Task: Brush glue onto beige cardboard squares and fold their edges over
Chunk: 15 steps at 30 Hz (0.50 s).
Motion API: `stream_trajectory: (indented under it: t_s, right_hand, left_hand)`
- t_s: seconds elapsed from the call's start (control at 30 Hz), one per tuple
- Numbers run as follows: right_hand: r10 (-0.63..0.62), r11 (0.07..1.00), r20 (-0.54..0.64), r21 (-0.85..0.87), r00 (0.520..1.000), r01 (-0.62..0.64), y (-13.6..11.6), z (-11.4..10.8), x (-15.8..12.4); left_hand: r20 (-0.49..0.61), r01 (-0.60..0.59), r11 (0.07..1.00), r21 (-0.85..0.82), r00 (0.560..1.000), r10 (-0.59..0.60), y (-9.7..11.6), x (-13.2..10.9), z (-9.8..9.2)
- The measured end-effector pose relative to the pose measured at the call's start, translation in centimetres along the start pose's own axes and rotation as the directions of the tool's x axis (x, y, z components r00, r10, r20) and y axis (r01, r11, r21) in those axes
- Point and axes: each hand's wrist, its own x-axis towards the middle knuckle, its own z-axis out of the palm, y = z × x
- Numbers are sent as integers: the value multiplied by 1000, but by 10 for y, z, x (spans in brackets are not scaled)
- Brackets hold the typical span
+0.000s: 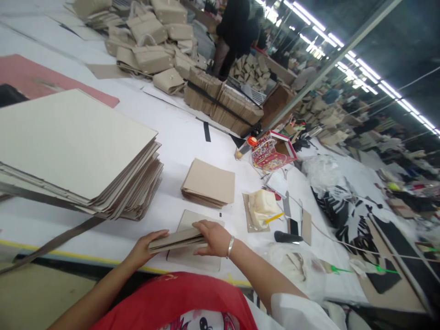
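Between my two hands is a thin stack of grey-beige panels (177, 241), held on edge near the front of the table. My left hand (146, 247) grips its left end. Around the right end, my right hand (213, 237) is closed, with a silver bracelet at the wrist. Beneath the stack a pale flat panel (202, 261) lies on the white table, partly covered by my hands. Just beyond it sits a neat pile of tan panels (209, 181). To the left rises a tall stack of large cream sheets (75, 142).
A glue-smeared cream tub (263, 206) with a yellow stick stands at right, near a black-handled tool (287, 237). Behind are a red patterned paper bag (273, 153) and a strapped row of brown pieces (223, 101). Beige handbags (147, 55) heap at the back; a person (233, 36) stands there.
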Motion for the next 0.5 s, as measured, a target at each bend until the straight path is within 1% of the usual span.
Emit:
stream_trajectory:
  t_s: [0.03, 0.07, 0.1, 0.13, 0.17, 0.2, 0.23, 0.27, 0.3, 0.37, 0.43, 0.5]
  right_hand:
    - [11, 999, -23, 49, 1000, -10, 4, -5, 2]
    - [65, 994, -67, 97, 996, -58, 9, -13, 3]
    - [169, 979, -137, 140, 976, -150, 18, -22, 5]
    - [309, 945, -222, 178, 925, -273, 28, -31, 7]
    - [454, 890, -310, 210, 835, -405, 40, -40, 9]
    - [574, 818, -381, 231, 725, -526, 52, -48, 12]
    - [657, 746, -419, 237, 627, -623, 64, -55, 15]
    - [712, 682, -423, 228, 561, -695, 75, -60, 18]
    - [752, 631, -405, 211, 520, -747, 84, -63, 22]
    - [806, 560, -347, 182, 480, -809, 94, -65, 30]
    - [838, 518, -305, 179, 453, -837, 96, -66, 38]
    - [861, 485, -276, 190, 428, -854, 94, -67, 44]
  left_hand:
    - [-21, 2, 1000, -2, 1000, -2, 1, 1, 3]
    - [-39, 13, 1000, -3, 999, -14, 5, 2, 5]
    - [-48, 28, 1000, -4, 998, -28, 9, 2, 6]
    - [-51, 44, 999, -6, 998, -44, 14, 2, 6]
    - [-53, 62, 998, -9, 997, -62, 18, 2, 6]
    - [-54, 79, 997, -14, 995, -80, 22, 2, 4]
    - [-57, 98, 995, -20, 993, -99, 26, 1, 2]
    - [-65, 121, 992, -25, 990, -122, 28, 1, 0]
    - [-80, 149, 988, -29, 985, -151, 28, 0, -3]
    - [-113, 217, 976, -37, 969, -220, 27, -1, -8]
    - [-126, 273, 960, -64, 952, -279, 21, -1, -9]
    - [-100, 305, 944, -123, 943, -318, 14, 0, -7]
